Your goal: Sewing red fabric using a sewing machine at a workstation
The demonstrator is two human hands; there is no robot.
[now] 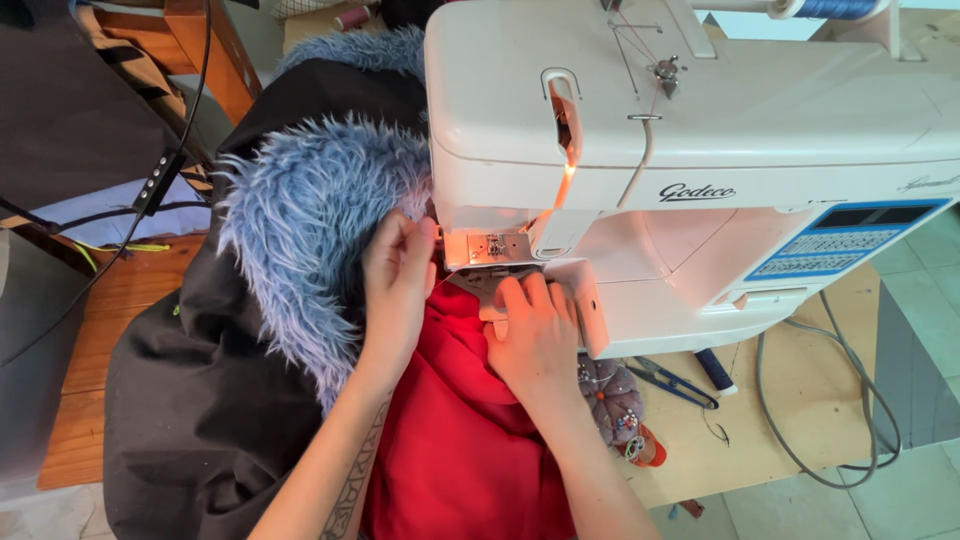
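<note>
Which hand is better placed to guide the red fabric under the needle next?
Probably the right hand: it lies flat on the red fabric, directly in front of the sewing machine. The left hand pinches the blue fur beside the needle, so it seems busy holding that edge.

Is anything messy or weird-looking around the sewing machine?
Nothing looks broken or spilled. The left hand and right hand press red fabric under the white sewing machine. Shaggy blue fake fur bunches against the machine's side, and small dark thread snips lie loose on the wooden table.
</note>
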